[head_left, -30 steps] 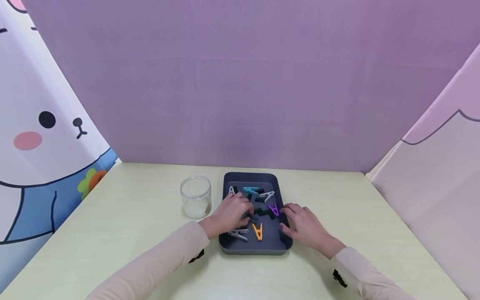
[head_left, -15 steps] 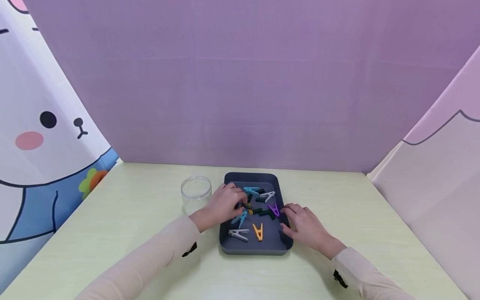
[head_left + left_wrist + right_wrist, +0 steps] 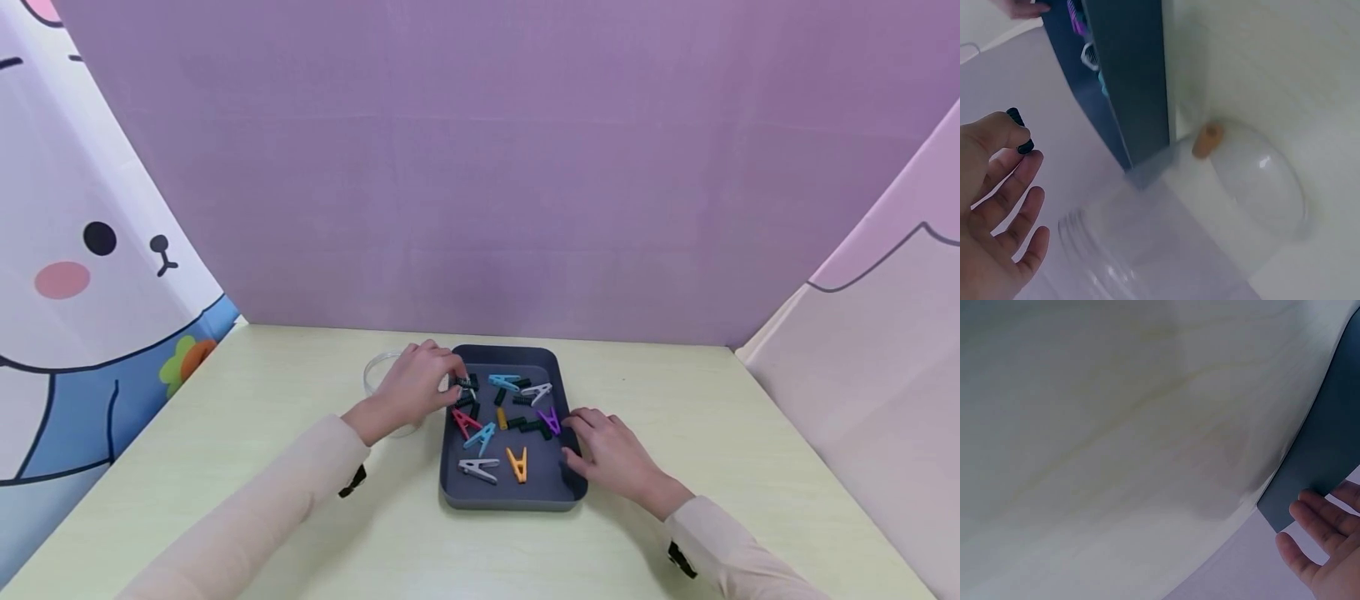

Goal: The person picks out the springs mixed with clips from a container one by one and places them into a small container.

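Note:
My left hand (image 3: 412, 383) is above the left rim of a dark grey tray (image 3: 510, 502), pinching a small dark green ribbed cylinder (image 3: 1015, 117) between thumb and forefinger. Beside it stands a clear round jar (image 3: 1260, 181), partly hidden behind the hand in the head view. Inside the jar lies one brown-orange cylinder (image 3: 1208, 141). My right hand (image 3: 611, 450) touches the tray's right side with loosely bent fingers. The tray bears several dark green ribbed cylinders, a yellow cylinder (image 3: 502, 418) and clips, among them a red clip (image 3: 465, 422) and a purple clip (image 3: 551, 421).
More clips lie in the tray: an orange clip (image 3: 517, 465), a grey clip (image 3: 478, 469), a white clip (image 3: 536, 392) and blue clips. A pale table (image 3: 675, 400) carries everything. A purple cloth backdrop (image 3: 480, 183) rises behind.
My left hand has moved up and left from the tray's middle toward the jar, carrying the dark green cylinder. This uncovers the red clip and yellow cylinder. My right hand stays put.

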`<state>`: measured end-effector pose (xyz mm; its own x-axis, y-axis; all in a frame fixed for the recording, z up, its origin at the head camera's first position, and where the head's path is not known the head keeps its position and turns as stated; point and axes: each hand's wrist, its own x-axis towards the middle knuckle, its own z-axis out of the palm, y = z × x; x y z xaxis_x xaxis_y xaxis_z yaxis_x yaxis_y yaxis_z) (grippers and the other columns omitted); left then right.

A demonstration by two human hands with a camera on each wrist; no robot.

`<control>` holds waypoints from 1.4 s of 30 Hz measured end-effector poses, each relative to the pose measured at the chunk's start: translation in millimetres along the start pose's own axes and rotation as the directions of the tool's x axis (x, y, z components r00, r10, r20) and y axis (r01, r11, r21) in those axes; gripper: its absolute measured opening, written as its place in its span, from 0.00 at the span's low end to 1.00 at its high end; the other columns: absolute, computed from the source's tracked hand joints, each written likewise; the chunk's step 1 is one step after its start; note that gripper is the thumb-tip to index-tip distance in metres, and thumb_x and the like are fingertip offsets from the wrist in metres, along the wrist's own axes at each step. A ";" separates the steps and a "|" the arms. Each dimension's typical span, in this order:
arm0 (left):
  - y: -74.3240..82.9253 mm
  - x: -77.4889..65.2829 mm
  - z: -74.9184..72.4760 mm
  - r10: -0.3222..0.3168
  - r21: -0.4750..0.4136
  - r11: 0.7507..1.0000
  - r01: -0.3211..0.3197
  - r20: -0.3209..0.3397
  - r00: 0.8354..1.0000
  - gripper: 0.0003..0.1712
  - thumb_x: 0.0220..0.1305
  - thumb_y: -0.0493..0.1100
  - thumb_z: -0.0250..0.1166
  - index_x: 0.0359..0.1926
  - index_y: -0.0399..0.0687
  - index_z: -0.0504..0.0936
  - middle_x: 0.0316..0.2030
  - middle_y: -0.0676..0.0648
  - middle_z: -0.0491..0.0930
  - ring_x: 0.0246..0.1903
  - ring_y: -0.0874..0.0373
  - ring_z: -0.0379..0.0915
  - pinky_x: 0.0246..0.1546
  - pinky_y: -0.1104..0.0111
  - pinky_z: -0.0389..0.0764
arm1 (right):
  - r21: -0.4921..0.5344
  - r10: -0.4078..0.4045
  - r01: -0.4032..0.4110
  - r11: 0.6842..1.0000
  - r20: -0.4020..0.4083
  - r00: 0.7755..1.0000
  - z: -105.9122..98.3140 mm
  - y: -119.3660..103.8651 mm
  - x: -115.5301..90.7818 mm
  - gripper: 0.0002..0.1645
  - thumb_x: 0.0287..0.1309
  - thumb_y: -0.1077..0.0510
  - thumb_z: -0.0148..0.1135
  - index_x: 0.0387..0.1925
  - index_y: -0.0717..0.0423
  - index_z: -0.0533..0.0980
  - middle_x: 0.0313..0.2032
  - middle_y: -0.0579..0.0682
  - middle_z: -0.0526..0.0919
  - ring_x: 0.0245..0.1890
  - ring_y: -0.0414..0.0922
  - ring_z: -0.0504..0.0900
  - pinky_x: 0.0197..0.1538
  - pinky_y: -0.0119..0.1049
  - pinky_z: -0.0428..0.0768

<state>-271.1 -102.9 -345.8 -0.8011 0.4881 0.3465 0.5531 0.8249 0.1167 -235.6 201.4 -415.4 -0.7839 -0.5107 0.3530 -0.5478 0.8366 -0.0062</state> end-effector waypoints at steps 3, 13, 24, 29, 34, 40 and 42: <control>-7.0 -2.5 -7.2 -0.017 -0.002 1.000 0.017 -0.022 1.000 0.06 0.51 0.45 0.66 0.33 0.54 0.81 0.31 0.55 0.82 0.35 0.58 0.70 0.40 0.60 0.71 | -0.003 0.001 -0.001 1.000 0.002 1.000 0.0 -0.2 -0.3 0.24 0.48 0.48 0.64 0.44 0.57 0.76 0.46 0.53 0.78 0.47 0.48 0.76 0.46 0.45 0.75; -35.1 -12.3 -20.9 -0.057 -0.023 0.998 0.055 -0.095 0.994 0.06 0.50 0.43 0.66 0.32 0.50 0.82 0.29 0.53 0.82 0.37 0.54 0.72 0.42 0.56 0.70 | -0.002 0.002 -0.002 1.000 0.005 1.000 -0.1 -0.6 -0.7 0.24 0.48 0.48 0.64 0.44 0.58 0.76 0.46 0.53 0.78 0.47 0.48 0.76 0.47 0.45 0.75; -59.0 -29.0 -30.7 -0.140 -0.027 0.990 0.138 -0.093 0.986 0.07 0.48 0.40 0.66 0.32 0.49 0.82 0.29 0.53 0.81 0.40 0.51 0.74 0.43 0.52 0.69 | 0.006 0.011 -0.011 1.000 0.010 1.000 -1.1 -1.3 -1.6 0.24 0.48 0.48 0.64 0.45 0.58 0.76 0.46 0.53 0.78 0.47 0.48 0.76 0.47 0.46 0.75; -64.5 -34.2 -29.1 -0.156 -0.014 0.988 0.156 -0.071 0.985 0.06 0.47 0.39 0.66 0.31 0.48 0.82 0.29 0.53 0.82 0.36 0.51 0.72 0.40 0.53 0.69 | 0.004 0.006 -0.006 1.000 0.003 1.000 -1.3 -1.4 -1.6 0.24 0.48 0.48 0.64 0.44 0.57 0.76 0.46 0.53 0.78 0.47 0.47 0.76 0.46 0.45 0.75; -67.3 -36.0 -24.6 -0.145 0.017 0.989 0.146 -0.061 0.988 0.06 0.47 0.40 0.66 0.30 0.49 0.82 0.27 0.54 0.82 0.33 0.52 0.72 0.37 0.55 0.69 | 0.003 -0.008 0.008 1.000 -0.015 1.000 -0.6 -1.0 -1.7 0.23 0.47 0.48 0.64 0.44 0.58 0.77 0.45 0.53 0.79 0.46 0.48 0.77 0.45 0.45 0.75; -69.2 -35.4 -20.2 -0.131 0.035 0.990 0.134 -0.070 0.989 0.06 0.46 0.40 0.66 0.30 0.49 0.82 0.27 0.54 0.82 0.32 0.52 0.71 0.36 0.56 0.69 | 0.011 0.007 -0.008 1.000 0.004 1.000 -1.5 -1.4 -1.1 0.24 0.48 0.48 0.64 0.44 0.58 0.77 0.46 0.53 0.78 0.46 0.48 0.77 0.46 0.46 0.75; -69.4 -34.8 -19.3 -0.123 0.037 0.991 0.126 -0.074 0.990 0.06 0.46 0.40 0.66 0.30 0.49 0.82 0.27 0.54 0.81 0.31 0.52 0.71 0.36 0.56 0.68 | 0.012 0.014 -0.014 1.000 0.013 1.000 -2.0 -1.5 -0.9 0.24 0.48 0.48 0.64 0.45 0.58 0.76 0.46 0.53 0.78 0.46 0.48 0.76 0.47 0.46 0.75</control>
<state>-277.2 -182.6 -348.0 -0.8441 0.3600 0.3974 0.4384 0.8900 0.1249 -233.5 201.0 -413.9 -0.7952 -0.5015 0.3409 -0.5402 0.8413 -0.0225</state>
